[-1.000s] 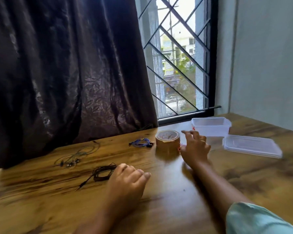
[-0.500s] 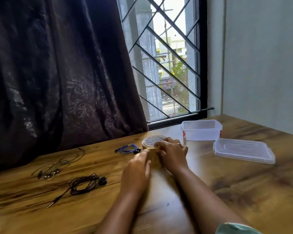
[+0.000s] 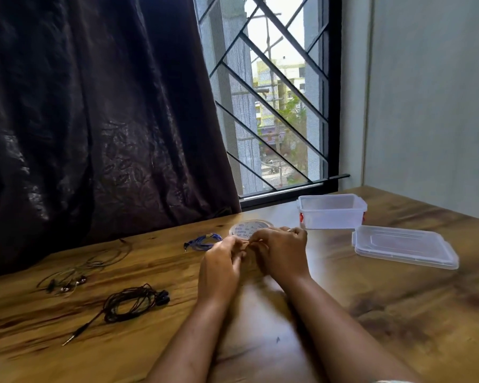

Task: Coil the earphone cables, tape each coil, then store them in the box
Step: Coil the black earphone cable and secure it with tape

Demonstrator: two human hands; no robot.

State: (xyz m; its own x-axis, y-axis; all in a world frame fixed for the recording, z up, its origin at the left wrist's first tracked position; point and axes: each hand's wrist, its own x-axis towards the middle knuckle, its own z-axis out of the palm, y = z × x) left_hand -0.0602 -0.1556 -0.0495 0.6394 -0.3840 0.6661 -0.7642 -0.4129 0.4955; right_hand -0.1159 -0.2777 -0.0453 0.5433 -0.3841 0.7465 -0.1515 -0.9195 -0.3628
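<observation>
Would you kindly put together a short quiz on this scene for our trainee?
1. True or false: the lid lies on the table, off the box.
2. How many earphone sets lie on the table?
3. Which thing are the left hand and right hand on? A) lid B) tape roll C) box
Key: 1 true; 2 three: blue earphones, black earphones, greenish earphones; 3 B.

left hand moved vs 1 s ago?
Yes. The left hand went from beside the black earphone coil forward and right, up to the tape roll.
</observation>
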